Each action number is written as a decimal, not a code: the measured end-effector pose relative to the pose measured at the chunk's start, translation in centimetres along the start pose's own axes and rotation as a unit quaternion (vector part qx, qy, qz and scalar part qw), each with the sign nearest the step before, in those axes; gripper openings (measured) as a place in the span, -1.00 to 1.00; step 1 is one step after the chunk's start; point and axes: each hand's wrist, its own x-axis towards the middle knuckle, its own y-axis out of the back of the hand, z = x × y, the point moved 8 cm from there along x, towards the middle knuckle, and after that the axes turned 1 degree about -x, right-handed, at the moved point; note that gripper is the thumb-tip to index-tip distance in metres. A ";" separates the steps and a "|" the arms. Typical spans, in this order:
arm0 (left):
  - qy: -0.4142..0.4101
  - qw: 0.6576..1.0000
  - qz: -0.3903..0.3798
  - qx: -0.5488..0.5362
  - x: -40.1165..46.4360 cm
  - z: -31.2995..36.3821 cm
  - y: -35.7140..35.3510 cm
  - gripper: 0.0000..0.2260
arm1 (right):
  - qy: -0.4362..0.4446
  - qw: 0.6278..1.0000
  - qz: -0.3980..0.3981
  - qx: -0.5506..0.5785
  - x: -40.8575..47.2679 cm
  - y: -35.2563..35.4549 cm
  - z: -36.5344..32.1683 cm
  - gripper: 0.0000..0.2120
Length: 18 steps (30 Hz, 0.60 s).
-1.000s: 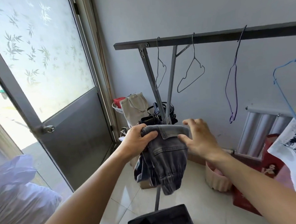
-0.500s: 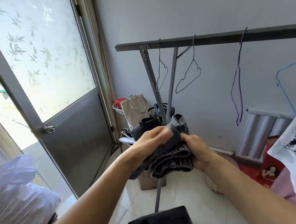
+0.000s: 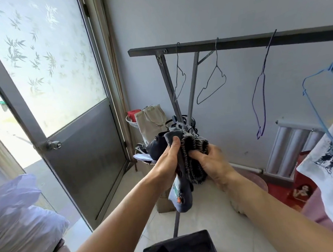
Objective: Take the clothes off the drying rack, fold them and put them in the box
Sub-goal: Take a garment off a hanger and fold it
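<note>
Left hand (image 3: 166, 164), right hand (image 3: 212, 164) fingers grasping bunched grey trousers (image 3: 192, 155); box (image 3: 180, 247) below

Four thin wire hangers (image 3: 213, 81) on the rack in the upper half; one dark box (image 3: 179, 246) at the bottom centre; two hands (image 3: 168, 164).

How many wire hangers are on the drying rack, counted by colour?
Dark grey thin wire hangers: 2
Purple wire hanger: 1
Blue wire hanger, with a white printed shirt on it: 1
Total: 4
</note>
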 end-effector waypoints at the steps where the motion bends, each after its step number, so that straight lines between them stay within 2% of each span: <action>1: 0.006 1.000 0.007 -0.012 0.0 0.1 0.1 -0.55 | 0.014 0.999 0.011 -0.033 0.0 0.3 -0.2 -0.89; 3: 0.014 0.999 0.030 -0.032 0.2 0.1 0.3 -0.55 | 0.027 0.997 0.022 -0.071 0.0 0.6 -0.6 -0.87; 5: 0.008 0.999 0.034 -0.024 -0.2 0.3 -0.6 -0.51 | 0.006 0.999 -0.042 -0.016 -0.1 -0.8 -0.4 -0.89; 6: 0.002 0.999 0.031 -0.015 -0.2 0.3 -1.1 -0.46 | -0.014 0.996 -0.089 0.017 -0.3 -1.8 -0.2 -0.84; 8: -0.007 1.000 0.018 -0.016 -0.6 0.5 -2.1 -0.38 | -0.012 0.989 -0.149 0.010 -0.6 -3.0 -0.1 -0.61; 10: -0.004 0.999 -0.010 -0.031 -0.9 0.6 -2.6 -0.31 | 0.015 0.990 -0.138 -0.021 -0.3 -2.8 -0.1 -0.40; 11: 0.005 0.998 -0.025 -0.056 -0.9 0.6 -2.4 -0.25 | 0.019 0.993 -0.114 -0.021 0.0 -2.4 0.2 -0.40; 13: 0.030 0.994 -0.051 -0.089 -1.2 0.4 -1.6 -0.22 | 0.005 0.999 -0.048 -0.010 0.9 -1.1 1.5 -0.65; 15: 0.027 0.998 -0.047 -0.028 -1.2 -0.1 0.0 -0.29 | -0.043 0.998 0.001 0.036 1.8 -0.3 3.4 -0.89; 17: -0.017 0.990 0.023 0.135 -0.6 0.2 2.8 -0.47 | -0.108 0.988 0.009 0.111 2.0 -0.1 5.1 -0.88; 18: -0.045 0.966 0.082 0.239 -0.1 0.6 5.1 -0.48 | -0.139 0.980 0.000 0.142 2.1 -0.2 5.7 -0.85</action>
